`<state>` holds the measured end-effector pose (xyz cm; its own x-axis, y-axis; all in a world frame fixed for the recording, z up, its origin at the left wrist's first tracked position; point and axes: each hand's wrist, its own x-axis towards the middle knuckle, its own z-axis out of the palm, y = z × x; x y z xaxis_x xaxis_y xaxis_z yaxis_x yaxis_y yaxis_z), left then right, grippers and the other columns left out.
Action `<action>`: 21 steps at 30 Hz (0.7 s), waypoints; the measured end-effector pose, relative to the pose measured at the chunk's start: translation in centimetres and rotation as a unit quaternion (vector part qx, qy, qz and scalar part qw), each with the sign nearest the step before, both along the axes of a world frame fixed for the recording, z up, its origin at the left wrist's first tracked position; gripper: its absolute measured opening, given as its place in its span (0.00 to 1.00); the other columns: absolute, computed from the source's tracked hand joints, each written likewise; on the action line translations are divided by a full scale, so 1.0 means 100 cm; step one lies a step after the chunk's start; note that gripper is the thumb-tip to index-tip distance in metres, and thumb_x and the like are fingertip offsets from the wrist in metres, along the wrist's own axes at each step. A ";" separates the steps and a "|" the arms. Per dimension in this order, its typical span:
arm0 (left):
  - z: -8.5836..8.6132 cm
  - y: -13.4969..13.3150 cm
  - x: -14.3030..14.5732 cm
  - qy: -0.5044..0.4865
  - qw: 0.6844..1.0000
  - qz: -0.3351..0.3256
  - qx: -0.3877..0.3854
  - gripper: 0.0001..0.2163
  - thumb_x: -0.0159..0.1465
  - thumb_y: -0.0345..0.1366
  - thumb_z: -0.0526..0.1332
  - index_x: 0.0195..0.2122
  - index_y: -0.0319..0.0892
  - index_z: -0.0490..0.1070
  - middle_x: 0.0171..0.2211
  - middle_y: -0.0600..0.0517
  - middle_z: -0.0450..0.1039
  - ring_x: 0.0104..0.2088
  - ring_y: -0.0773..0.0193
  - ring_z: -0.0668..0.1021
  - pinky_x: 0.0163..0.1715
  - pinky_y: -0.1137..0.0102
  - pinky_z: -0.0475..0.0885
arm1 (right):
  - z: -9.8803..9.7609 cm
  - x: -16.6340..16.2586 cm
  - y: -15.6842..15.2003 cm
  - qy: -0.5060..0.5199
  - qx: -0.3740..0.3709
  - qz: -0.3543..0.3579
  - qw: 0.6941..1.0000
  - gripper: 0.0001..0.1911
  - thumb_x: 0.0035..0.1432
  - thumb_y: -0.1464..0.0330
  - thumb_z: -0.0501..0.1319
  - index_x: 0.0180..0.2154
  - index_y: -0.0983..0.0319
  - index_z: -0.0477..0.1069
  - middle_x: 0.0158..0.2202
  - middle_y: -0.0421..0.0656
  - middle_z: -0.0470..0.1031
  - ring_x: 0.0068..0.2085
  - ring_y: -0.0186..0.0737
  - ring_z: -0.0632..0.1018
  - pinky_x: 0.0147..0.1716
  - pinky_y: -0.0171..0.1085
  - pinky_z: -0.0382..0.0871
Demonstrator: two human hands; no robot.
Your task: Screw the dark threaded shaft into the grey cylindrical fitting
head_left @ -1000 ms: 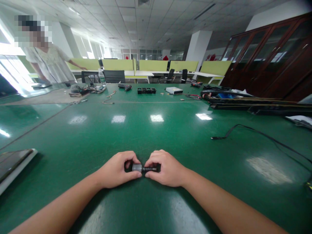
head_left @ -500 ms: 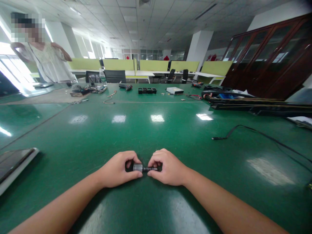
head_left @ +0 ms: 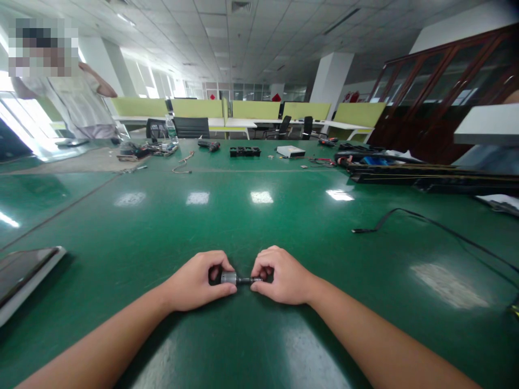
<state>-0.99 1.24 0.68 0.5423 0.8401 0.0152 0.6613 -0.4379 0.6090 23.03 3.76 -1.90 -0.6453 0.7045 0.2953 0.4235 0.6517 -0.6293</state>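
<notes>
You are pinching a small silver cylinder (head_left: 228, 278) in the clenched fingers (head_left: 225, 290) of your left hand (head_left: 197, 281), while your right hand (head_left: 284, 276) is gripping the thin dark shaft (head_left: 244, 280) sticking out of it, both hands resting on the green desk (head_left: 259, 227) close before you.

Two hands, one small metal part, green counter.
Left hand (head_left: 194, 281) pinches silver cylinder (head_left: 228, 278); right hand (head_left: 284, 275) grips its dark shaft (head_left: 245, 280). Black cable (head_left: 405, 216) right, tablet (head_left: 24, 270) left on counter (head_left: 259, 227).
</notes>
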 end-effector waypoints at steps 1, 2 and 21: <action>0.000 0.000 0.000 -0.002 1.000 0.001 -0.003 0.10 0.60 0.41 0.66 0.36 0.40 0.72 0.29 0.55 0.69 0.29 0.65 0.71 0.30 0.72 0.64 | 0.000 0.000 0.000 -0.002 0.000 -0.001 1.000 0.07 0.45 0.72 0.71 0.26 0.62 0.74 0.23 0.34 0.71 0.27 0.32 0.71 0.37 0.36 0.60; 0.001 0.000 -0.001 -0.004 1.000 0.002 -0.005 0.10 0.60 0.41 0.66 0.35 0.40 0.72 0.29 0.55 0.69 0.29 0.65 0.71 0.30 0.72 0.64 | 0.000 0.001 0.001 -0.003 0.000 -0.002 1.000 0.07 0.45 0.72 0.71 0.26 0.62 0.74 0.23 0.34 0.71 0.27 0.32 0.71 0.37 0.36 0.60; 0.002 0.001 -0.002 -0.014 1.000 0.021 -0.016 0.10 0.60 0.42 0.66 0.32 0.40 0.71 0.28 0.55 0.69 0.29 0.65 0.72 0.30 0.73 0.64 | 0.002 0.016 0.008 0.011 -0.038 -0.037 0.999 0.05 0.45 0.73 0.68 0.24 0.63 0.72 0.21 0.35 0.68 0.23 0.31 0.67 0.28 0.33 0.60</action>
<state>-1.21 1.35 0.87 0.5055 0.8628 0.0026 0.6616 -0.3895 0.6408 24.58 4.51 -1.69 -0.5843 0.7710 0.2534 0.4539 0.5692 -0.6856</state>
